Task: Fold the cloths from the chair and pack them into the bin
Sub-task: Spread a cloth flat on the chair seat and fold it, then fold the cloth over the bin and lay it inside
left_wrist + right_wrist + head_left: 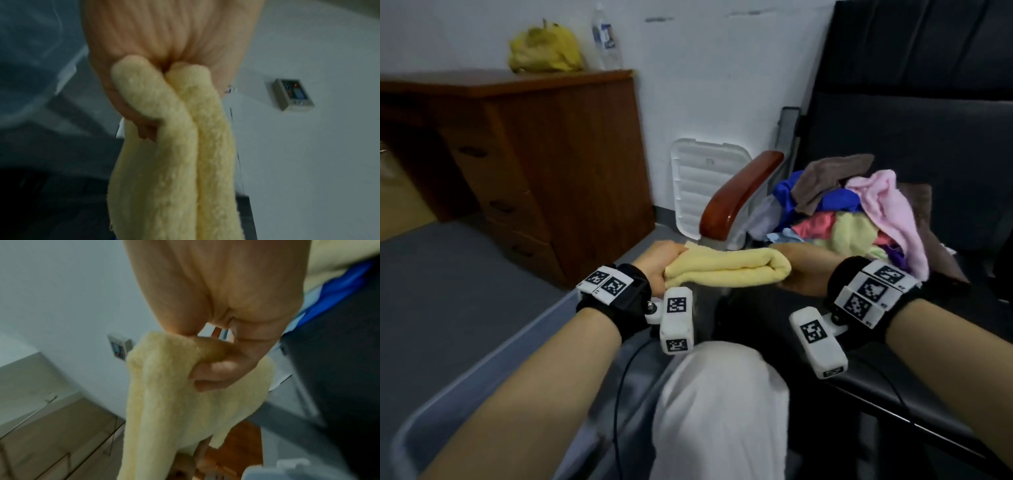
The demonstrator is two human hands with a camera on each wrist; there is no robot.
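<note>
Chair (893, 113): unfolded pile (859, 212) just beyond my right fingers, many left.
Bin (482, 346): below my left, contents unseen.
Yellow cloth (726, 267): folded, unpacked, gripped endwise by left hand (659, 263) and right hand (803, 270).

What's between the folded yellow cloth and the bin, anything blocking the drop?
Nothing visible. The left hand and right hand hold the yellow cloth in the air by its two ends. The bin lies open to the lower left, its inside bare where seen. The person's knee sits beside it, not over the opening.
</note>
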